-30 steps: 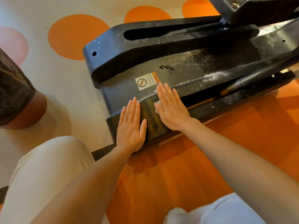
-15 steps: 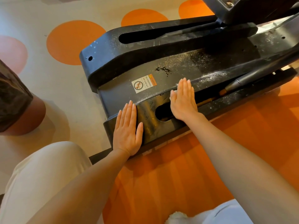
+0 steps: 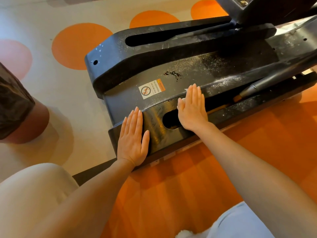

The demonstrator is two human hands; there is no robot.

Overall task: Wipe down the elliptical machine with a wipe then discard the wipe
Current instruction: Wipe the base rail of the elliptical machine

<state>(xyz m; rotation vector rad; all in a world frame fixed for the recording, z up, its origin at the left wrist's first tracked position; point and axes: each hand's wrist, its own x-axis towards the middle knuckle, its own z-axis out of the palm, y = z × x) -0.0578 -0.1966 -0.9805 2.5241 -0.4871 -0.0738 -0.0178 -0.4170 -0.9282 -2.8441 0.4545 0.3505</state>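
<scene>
the floor (image 3: 82, 103) is a smooth cream surface with large round orange spots on its far side and a pale pink spot at the far left edge; toward the near right it turns into a broad orange area with faint lighter and darker bands. the black, dusty, scuffed base of the elliptical machine (image 3: 171, 69) rests directly on this floor, running from the centre to the far right and straddling the line where cream meets orange. at the left edge a dark brown rounded object (image 3: 15, 107) sits on a reddish-brown round base (image 3: 32, 124) on the cream part, well apart from the machine.
</scene>
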